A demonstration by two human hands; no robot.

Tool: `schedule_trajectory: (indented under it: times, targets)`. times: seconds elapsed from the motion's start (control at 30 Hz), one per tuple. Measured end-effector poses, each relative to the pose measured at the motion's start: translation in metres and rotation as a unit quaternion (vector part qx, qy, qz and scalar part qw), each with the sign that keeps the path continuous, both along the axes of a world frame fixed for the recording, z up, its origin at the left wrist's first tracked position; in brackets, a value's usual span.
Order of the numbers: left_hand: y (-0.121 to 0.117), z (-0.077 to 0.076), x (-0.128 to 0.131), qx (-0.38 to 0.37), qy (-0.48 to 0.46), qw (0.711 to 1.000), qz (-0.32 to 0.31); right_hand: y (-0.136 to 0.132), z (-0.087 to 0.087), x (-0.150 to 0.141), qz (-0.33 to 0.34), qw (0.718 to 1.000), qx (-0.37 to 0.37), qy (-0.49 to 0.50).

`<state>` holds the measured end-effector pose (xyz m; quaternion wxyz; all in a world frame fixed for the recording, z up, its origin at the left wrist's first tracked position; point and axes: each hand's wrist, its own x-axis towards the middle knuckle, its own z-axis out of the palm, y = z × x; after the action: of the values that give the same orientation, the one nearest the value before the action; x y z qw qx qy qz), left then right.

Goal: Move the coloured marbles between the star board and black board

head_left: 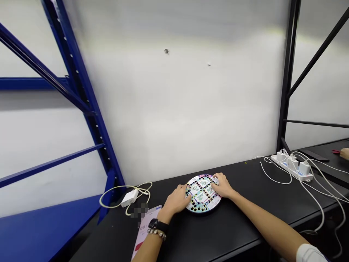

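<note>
A round game board [202, 193] lies on the black tabletop, its colourful printed face full of dark holes. My left hand [178, 199] grips its left edge, the thumb over the top face and the other fingers along the rim. On the opposite side my right hand [223, 186] holds the upper right edge, with its thumb on the printed face. The undersides of the rim where fingers may curl are hidden. Beneath my left forearm, partly covered, is a phone [148, 226] with a lit screen. A dark watch [158, 225] and a bead bracelet are on my left wrist.
Left of the board lies a white power adapter [129, 198] with a looped cable. A power strip [296, 170] with several plugs and trailing white cables sits right. Blue rack posts [91, 98] stand left, a black post [286, 83] right. Another person's hand [345, 153] holds a red-handled tool.
</note>
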<state>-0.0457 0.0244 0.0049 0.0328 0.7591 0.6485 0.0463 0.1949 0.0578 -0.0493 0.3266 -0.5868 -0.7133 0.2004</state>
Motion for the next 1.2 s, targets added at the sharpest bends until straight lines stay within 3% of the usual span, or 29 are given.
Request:
schedule_trajectory:
  times: [0.23, 0.37, 0.67, 1.2]
  targets:
    - [-0.004, -0.008, 0.007, 0.019, 0.077, 0.996, -0.033, -0.007, 0.005, -0.001, 0.082, 0.992, -0.034, -0.086]
    - [-0.008, -0.012, 0.014, 0.016, 0.05, 0.998, -0.024, -0.01, 0.009, -0.002, 0.124, 0.981, -0.059, -0.135]
    - [-0.015, -0.009, 0.026, 0.023, 0.052, 0.998, -0.005, -0.011, 0.014, -0.003, 0.12, 0.981, -0.05, -0.146]
    - [-0.019, -0.012, 0.027, 0.01, 0.039, 0.999, 0.011, -0.018, 0.013, -0.002, 0.096, 0.988, -0.023, -0.119]
